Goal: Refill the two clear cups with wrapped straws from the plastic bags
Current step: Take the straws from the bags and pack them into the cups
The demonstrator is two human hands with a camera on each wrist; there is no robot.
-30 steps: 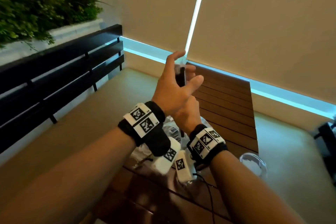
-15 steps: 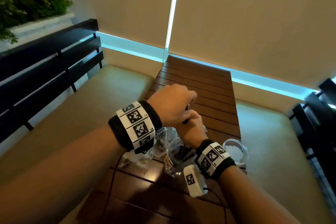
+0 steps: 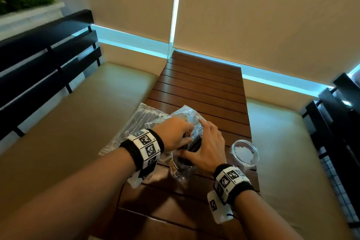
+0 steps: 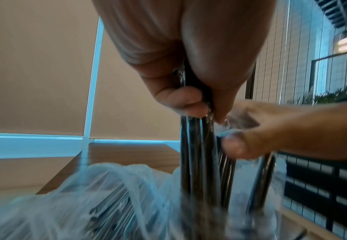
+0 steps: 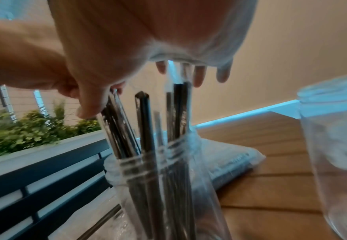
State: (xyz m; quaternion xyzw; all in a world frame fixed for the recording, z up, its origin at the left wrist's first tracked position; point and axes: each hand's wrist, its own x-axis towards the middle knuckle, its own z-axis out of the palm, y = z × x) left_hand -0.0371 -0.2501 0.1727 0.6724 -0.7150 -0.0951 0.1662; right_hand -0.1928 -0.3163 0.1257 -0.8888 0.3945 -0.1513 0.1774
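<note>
A clear cup (image 3: pixel 181 171) stands on the wooden table (image 3: pixel 204 93) under both hands, with several black wrapped straws (image 5: pixel 145 129) upright in it. My left hand (image 3: pixel 175 134) grips a bundle of these straws (image 4: pixel 197 146) just above the cup's rim (image 5: pixel 147 162). Over the straw tops my right hand (image 3: pixel 208 146) is spread, fingers (image 5: pixel 199 74) loosely extended and thumb against the bundle. The second clear cup (image 3: pixel 244 154) stands to the right with no straws in it. Plastic bags (image 3: pixel 140 120) of straws lie behind and left of the cup.
The slatted table is narrow, with cushioned benches (image 3: pixel 87 122) on both sides. A dark slatted backrest (image 3: pixel 39 64) runs along the left and another one (image 3: pixel 341 122) along the right. Blinds (image 3: pixel 253 15) close off the far end.
Both hands came down from chest height to the cup on the table, bringing the straw bundle into it. The head view tilted down and the bags came into sight.
</note>
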